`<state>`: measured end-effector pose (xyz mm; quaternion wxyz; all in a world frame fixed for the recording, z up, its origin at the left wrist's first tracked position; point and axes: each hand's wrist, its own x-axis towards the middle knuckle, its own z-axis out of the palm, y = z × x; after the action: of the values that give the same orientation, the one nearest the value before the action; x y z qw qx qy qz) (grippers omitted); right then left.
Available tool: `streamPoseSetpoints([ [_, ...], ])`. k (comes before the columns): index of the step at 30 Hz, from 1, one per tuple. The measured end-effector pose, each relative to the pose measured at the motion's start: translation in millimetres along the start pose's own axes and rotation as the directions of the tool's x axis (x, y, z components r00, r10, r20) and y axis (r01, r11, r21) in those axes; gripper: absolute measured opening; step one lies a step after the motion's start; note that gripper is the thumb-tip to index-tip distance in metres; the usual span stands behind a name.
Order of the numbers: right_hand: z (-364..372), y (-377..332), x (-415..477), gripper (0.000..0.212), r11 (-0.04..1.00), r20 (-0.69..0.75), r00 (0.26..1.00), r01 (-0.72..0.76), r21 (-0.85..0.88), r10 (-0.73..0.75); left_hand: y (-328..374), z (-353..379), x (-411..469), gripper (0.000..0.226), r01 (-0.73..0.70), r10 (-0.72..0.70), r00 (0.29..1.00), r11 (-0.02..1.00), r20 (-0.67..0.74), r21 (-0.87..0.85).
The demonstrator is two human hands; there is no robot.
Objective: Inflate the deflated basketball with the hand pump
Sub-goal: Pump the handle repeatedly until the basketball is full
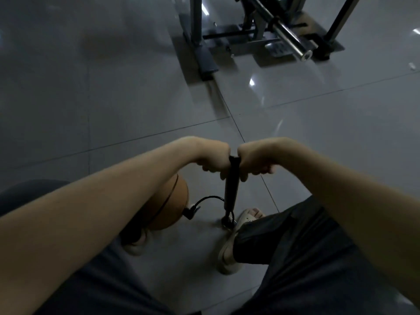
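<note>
Your two forearms reach forward and down from the bottom corners of the view and meet in the middle, wrists bent so that the backs of both hands face up toward you. Your left hand [212, 159] and right hand [254, 160] sit side by side at the same height, nearly touching, with only the top of the hand pump [231, 187] showing between them. Both hands are clenched into fists around the pump's crossbar handle, one on each side of the shaft; the fingers curl under and the handle itself is almost wholly hidden inside the grip.

The pump stands nearly upright below your hands, its dark barrel running down to a small base on the floor [113, 98]. The base sits just beside the toe of your right sandal [229, 253]; whether the foot presses on it you cannot tell from here.

A thin black hose [204, 200] loops out from low on the barrel, arches to the left and ends in a fitting at the right side of the basketball [168, 205]. The orange ball lies on the floor to the left of the pump, near your left shoe [134, 246], with its left half covered by your left forearm.

Further off, at the top right, a metal gym frame [197, 30] stands on the grey tiles with a shiny steel bar [288, 35] lying across it.
</note>
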<state>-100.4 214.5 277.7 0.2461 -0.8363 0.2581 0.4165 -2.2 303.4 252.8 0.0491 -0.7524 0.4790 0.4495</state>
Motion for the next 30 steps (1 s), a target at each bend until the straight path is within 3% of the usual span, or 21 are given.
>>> streamPoseSetpoints([
  [5, 28, 2, 12, 0.01, 0.999, -0.055, 0.998, -0.002, -0.035, 0.0, 1, 20, 6, 0.01, -0.001, -0.001, 0.998, 1.0, 0.058, 0.027],
  [9, 74, 14, 42, 0.022, 0.988, -0.135, 0.99, 0.015, -0.155, -0.036, -6, 67, 28, 0.022, -0.012, 0.016, 0.999, 0.994, -0.032, 0.113],
  [18, 108, 31, 92, 0.011, 0.987, -0.064, 0.997, 0.029, -0.161, -0.04, -21, 109, 67, 0.019, 0.026, -0.017, 0.998, 0.99, -0.063, 0.138],
  [23, 131, 35, 104, 0.024, 0.986, -0.065, 0.998, 0.012, -0.163, -0.023, -27, 139, 72, 0.017, 0.008, 0.006, 0.995, 0.99, -0.098, 0.141],
  [30, 124, 25, 82, 0.017, 0.985, -0.081, 0.997, -0.017, -0.169, 0.003, -19, 127, 53, 0.011, 0.039, -0.028, 0.996, 0.99, -0.082, 0.135],
])
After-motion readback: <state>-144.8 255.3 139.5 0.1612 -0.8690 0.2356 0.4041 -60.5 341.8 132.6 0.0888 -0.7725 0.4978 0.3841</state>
